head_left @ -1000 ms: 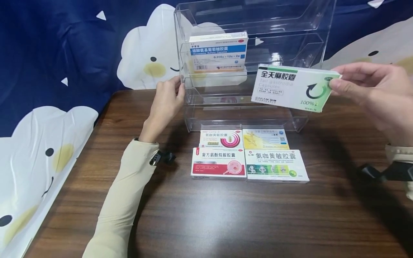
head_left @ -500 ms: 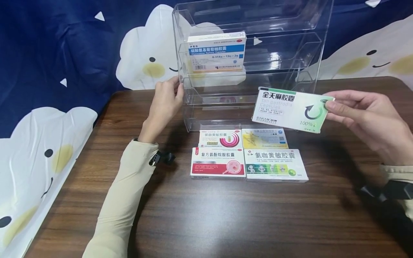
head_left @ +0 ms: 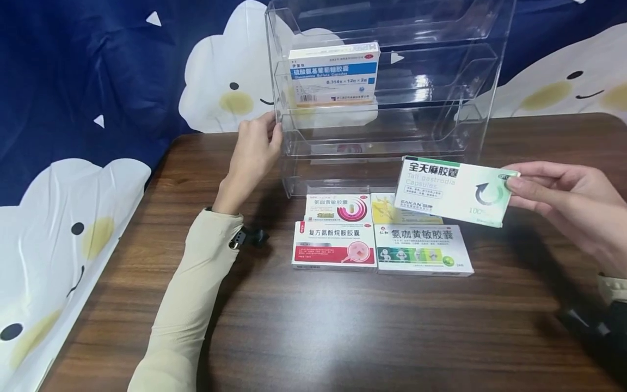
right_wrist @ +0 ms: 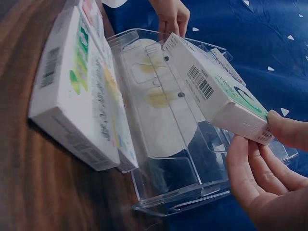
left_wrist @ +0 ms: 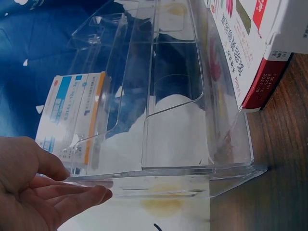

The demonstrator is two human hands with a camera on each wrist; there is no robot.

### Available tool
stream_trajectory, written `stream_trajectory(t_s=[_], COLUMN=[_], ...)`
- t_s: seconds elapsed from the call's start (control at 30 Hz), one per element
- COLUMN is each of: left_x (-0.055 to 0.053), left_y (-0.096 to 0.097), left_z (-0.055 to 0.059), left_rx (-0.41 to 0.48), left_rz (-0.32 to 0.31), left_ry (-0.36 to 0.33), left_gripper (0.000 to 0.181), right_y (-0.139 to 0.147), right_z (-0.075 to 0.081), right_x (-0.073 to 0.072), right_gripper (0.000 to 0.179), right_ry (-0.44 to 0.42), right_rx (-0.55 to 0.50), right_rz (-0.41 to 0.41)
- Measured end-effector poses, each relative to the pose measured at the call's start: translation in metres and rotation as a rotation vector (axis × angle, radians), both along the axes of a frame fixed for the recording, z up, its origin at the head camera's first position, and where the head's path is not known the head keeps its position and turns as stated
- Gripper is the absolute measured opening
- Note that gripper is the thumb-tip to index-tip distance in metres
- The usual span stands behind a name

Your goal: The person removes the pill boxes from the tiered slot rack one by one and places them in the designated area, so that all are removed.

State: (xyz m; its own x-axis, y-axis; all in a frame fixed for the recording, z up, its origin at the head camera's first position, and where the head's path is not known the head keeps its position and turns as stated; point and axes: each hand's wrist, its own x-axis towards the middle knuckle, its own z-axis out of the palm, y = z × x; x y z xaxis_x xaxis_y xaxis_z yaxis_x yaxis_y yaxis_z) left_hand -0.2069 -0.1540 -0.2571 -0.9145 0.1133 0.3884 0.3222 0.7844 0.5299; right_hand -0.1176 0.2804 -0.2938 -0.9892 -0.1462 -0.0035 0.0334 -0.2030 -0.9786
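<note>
Capsule carton [head_left: 453,190] in a pinch of right fingers [head_left: 536,189] at one end, tilted in the air before the clear rack [head_left: 421,92]. Side edge of the rack pinched by left fingers [left_wrist: 82,203]. Could pivot or slip from so short a hold, or knock the yellow carton [head_left: 384,209] askew if lowered carelessly. Labelled "全天麻胶囊" and "Tall gastrodia Capsules", maker's name hard to make out. Elsewhere legible: "Glucosamine Sulfate Capsules" on the blue-banded carton [head_left: 334,79], upright in the rack; "氨咖黄敏胶囊" on the green-pictured carton [head_left: 424,250]; "复方氨酚烷胺胶囊" on the red-and-white carton [head_left: 334,245].
</note>
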Motion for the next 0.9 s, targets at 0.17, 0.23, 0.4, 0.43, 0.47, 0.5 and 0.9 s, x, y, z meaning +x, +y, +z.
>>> stream_trajectory(t_s=[0.17, 0.23, 0.4, 0.43, 0.47, 0.5, 0.9], left_x=[0.0, 0.0, 0.0, 0.0, 0.0, 0.0, 0.0], left_y=[0.0, 0.0, 0.001, 0.002, 0.002, 0.002, 0.003], left_z=[0.0, 0.0, 0.001, 0.001, 0.001, 0.001, 0.0], left_rx=[0.003, 0.0, -0.025, -0.028, -0.03, -0.028, -0.023], left_rz=[0.009, 0.011, 0.01, 0.009, 0.008, 0.006, 0.02], left_ry=[-0.009, -0.009, 0.006, 0.009, 0.011, 0.012, -0.005], left_gripper=[0.033, 0.033, 0.032, 0.031, 0.031, 0.031, 0.033], right_y=[0.0, 0.0, 0.002, 0.003, 0.003, 0.004, 0.01], right_z=[-0.004, -0.007, -0.017, -0.019, -0.021, -0.024, -0.041], right_x=[0.013, 0.018, 0.032, 0.035, 0.037, 0.04, 0.061], right_gripper=[0.03, 0.03, 0.029, 0.029, 0.029, 0.029, 0.026], right_ry=[-0.041, -0.046, -0.023, -0.017, -0.017, -0.017, -0.102], right_rx=[0.214, 0.282, 0.36, 0.352, 0.328, 0.288, 0.576], right_rz=[-0.027, -0.015, -0.009, -0.011, -0.009, -0.008, 0.088])
